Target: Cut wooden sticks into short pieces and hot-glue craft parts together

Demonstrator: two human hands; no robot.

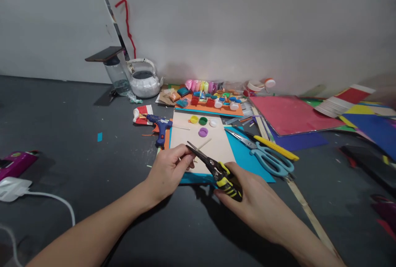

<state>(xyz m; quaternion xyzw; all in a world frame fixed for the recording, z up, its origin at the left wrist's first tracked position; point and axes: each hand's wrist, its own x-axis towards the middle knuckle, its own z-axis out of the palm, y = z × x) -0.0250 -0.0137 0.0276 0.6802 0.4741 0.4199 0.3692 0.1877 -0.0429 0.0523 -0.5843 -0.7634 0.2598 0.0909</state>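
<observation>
My right hand (250, 192) is wrapped around the black and yellow handles of long-nose pliers (213, 166). Their jaws point up and left, with the tip beside my left fingers. My left hand (171, 168) pinches a thin pale wooden stick (204, 144), which sticks out up and right behind the jaws. I cannot tell whether the jaws touch it. Beneath both lies a cream sheet (182, 135) on a blue sheet (250, 161). Yellow (194, 119), green (203, 121), white (213, 123) and purple (203, 132) small caps rest on the cream sheet.
A blue glue gun (161, 128) lies left of the sheet. On the right are blue-handled scissors (267, 159) and a yellow cutter (275, 147). Behind stand a silver kettle (145, 85), a glass jar (119, 79) and paint pots (218, 102). Coloured sheets (284, 114) lie far right.
</observation>
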